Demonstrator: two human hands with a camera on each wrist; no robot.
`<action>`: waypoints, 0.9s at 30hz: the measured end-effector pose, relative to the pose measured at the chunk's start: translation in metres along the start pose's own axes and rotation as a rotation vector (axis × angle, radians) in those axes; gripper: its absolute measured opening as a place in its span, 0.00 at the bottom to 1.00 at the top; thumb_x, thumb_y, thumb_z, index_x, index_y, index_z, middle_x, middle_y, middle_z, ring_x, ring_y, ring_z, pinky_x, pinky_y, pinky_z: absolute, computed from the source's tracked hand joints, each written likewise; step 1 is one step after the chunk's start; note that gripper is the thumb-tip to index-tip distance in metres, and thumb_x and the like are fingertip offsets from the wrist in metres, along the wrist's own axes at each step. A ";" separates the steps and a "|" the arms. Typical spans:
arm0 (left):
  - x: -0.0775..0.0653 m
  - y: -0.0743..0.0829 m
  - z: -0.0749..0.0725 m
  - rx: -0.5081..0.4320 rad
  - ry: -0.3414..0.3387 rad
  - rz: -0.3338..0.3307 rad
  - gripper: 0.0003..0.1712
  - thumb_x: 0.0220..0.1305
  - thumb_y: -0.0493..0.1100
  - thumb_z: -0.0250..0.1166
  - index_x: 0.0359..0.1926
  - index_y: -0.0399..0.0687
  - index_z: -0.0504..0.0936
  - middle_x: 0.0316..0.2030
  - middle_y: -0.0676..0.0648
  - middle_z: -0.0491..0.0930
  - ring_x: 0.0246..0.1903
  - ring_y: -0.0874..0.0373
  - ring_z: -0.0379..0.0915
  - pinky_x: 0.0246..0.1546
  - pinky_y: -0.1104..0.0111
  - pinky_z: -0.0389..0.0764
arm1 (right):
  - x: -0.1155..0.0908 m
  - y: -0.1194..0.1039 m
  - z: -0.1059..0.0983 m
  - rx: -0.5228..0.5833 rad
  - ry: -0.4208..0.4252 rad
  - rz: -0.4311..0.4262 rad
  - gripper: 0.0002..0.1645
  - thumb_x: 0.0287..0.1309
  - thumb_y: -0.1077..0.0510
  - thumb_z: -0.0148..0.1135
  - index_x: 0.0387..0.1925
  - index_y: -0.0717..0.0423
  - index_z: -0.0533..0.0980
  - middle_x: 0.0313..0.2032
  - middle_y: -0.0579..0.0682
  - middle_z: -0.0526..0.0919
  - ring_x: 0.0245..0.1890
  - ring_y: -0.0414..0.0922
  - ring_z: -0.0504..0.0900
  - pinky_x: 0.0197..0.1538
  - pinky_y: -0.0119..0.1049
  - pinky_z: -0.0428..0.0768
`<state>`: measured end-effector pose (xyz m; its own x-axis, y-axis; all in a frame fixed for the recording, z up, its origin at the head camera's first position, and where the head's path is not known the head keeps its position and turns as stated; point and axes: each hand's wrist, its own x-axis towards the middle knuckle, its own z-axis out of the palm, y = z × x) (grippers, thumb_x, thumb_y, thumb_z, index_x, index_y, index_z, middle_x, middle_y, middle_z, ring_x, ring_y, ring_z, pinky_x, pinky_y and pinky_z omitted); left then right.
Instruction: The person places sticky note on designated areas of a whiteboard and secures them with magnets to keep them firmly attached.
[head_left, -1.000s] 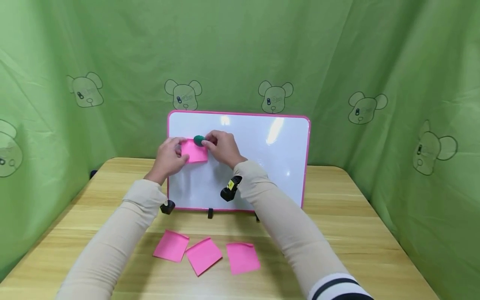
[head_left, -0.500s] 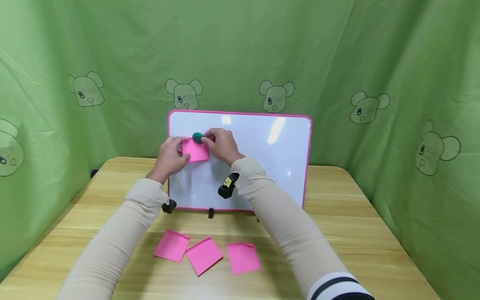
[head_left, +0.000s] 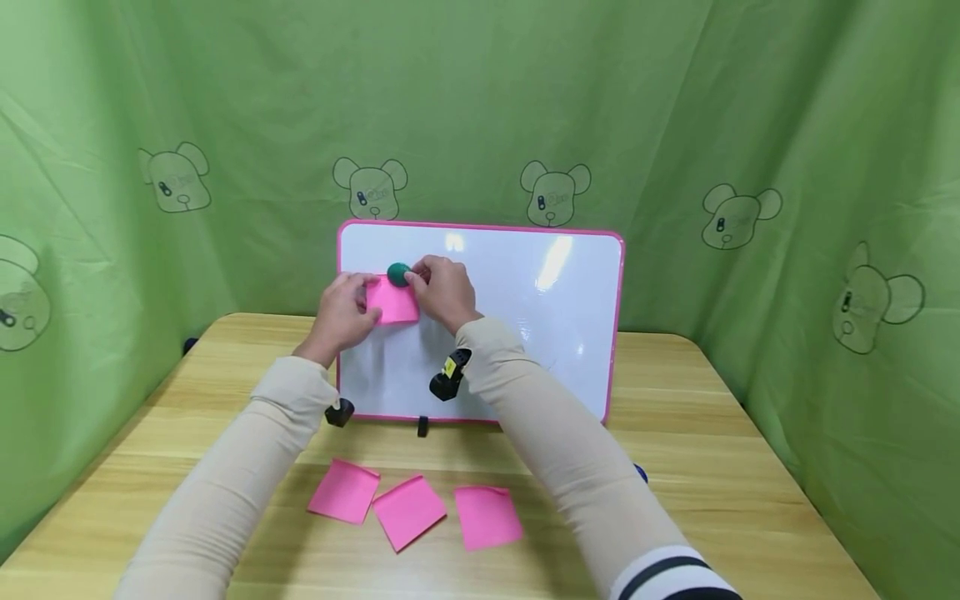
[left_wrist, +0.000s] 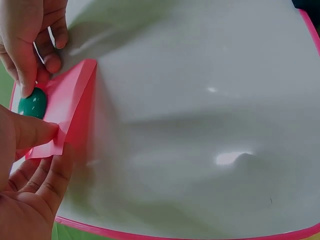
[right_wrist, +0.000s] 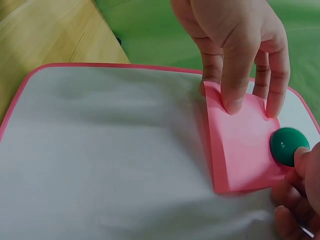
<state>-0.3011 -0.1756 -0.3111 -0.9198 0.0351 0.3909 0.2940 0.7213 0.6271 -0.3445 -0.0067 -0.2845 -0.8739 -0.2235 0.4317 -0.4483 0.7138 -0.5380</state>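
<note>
A pink sticky note is held against the upper left of a white board with a pink frame. My left hand pinches the note's left edge between thumb and fingers. Over the note's top edge sits a round green magnet, which my right hand grips at its right side. In the left wrist view the note bows away from the board along its lower edge. The right wrist view shows the magnet lying on the note, with the right thumb on it.
Three more pink sticky notes, a left one, a middle one and a right one, lie on the wooden table. A black foot supports the board. A blue edge peeks out beside the right sleeve.
Both hands keep their hold on the note and the magnet. My right wrist and forearm have shifted slightly left, and a blue edge now shows beside the sleeve.
</note>
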 end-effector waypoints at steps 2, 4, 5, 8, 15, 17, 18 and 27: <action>0.000 0.000 0.001 -0.001 -0.002 -0.002 0.30 0.57 0.32 0.65 0.62 0.35 0.71 0.51 0.37 0.69 0.44 0.45 0.72 0.45 0.57 0.79 | 0.000 0.000 0.001 -0.001 0.008 0.006 0.12 0.64 0.50 0.62 0.40 0.53 0.83 0.31 0.46 0.84 0.29 0.40 0.79 0.31 0.31 0.75; 0.000 0.000 0.001 0.000 -0.001 0.000 0.30 0.56 0.31 0.65 0.62 0.35 0.72 0.50 0.37 0.69 0.44 0.45 0.72 0.44 0.57 0.79 | -0.001 -0.001 0.002 -0.003 0.012 0.013 0.12 0.64 0.50 0.61 0.39 0.53 0.83 0.31 0.46 0.84 0.29 0.41 0.78 0.31 0.31 0.75; 0.001 0.000 0.001 0.003 0.001 0.003 0.30 0.56 0.31 0.65 0.62 0.35 0.72 0.50 0.37 0.69 0.44 0.45 0.72 0.44 0.57 0.79 | 0.000 -0.001 0.002 -0.006 0.015 0.017 0.12 0.64 0.50 0.61 0.39 0.53 0.82 0.31 0.46 0.84 0.29 0.41 0.79 0.30 0.31 0.75; 0.001 0.000 0.001 0.013 0.004 0.007 0.30 0.56 0.32 0.65 0.62 0.35 0.72 0.50 0.37 0.70 0.44 0.45 0.72 0.44 0.58 0.79 | 0.000 -0.002 0.002 -0.015 0.023 0.027 0.12 0.64 0.49 0.61 0.39 0.53 0.82 0.31 0.46 0.84 0.29 0.41 0.79 0.31 0.32 0.75; 0.001 0.002 0.000 0.021 -0.012 -0.014 0.31 0.57 0.32 0.64 0.63 0.35 0.71 0.51 0.36 0.69 0.44 0.45 0.71 0.45 0.57 0.79 | -0.001 -0.002 0.003 -0.044 0.027 0.040 0.11 0.64 0.49 0.61 0.36 0.53 0.80 0.31 0.47 0.83 0.29 0.41 0.79 0.31 0.32 0.76; 0.000 0.003 0.001 0.019 -0.016 -0.022 0.31 0.57 0.32 0.65 0.63 0.36 0.71 0.52 0.37 0.69 0.45 0.45 0.71 0.45 0.58 0.79 | -0.001 -0.001 0.004 -0.054 0.030 0.041 0.11 0.65 0.49 0.61 0.35 0.53 0.79 0.31 0.47 0.83 0.28 0.41 0.78 0.30 0.32 0.76; 0.000 0.004 0.001 0.017 -0.018 -0.026 0.31 0.57 0.32 0.64 0.63 0.36 0.70 0.52 0.37 0.69 0.45 0.45 0.71 0.45 0.58 0.79 | -0.001 -0.001 0.004 -0.058 0.032 0.041 0.11 0.65 0.50 0.61 0.35 0.53 0.79 0.31 0.47 0.83 0.28 0.41 0.78 0.30 0.32 0.75; 0.001 0.004 0.000 0.020 -0.019 -0.030 0.30 0.58 0.32 0.64 0.63 0.36 0.71 0.51 0.37 0.68 0.44 0.46 0.71 0.44 0.58 0.79 | -0.002 -0.002 0.003 -0.042 0.030 0.038 0.10 0.64 0.50 0.61 0.35 0.53 0.79 0.32 0.48 0.84 0.28 0.42 0.79 0.30 0.32 0.77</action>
<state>-0.3006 -0.1730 -0.3086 -0.9330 0.0268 0.3590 0.2616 0.7358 0.6247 -0.3425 -0.0100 -0.2862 -0.8838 -0.1758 0.4335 -0.4059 0.7490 -0.5237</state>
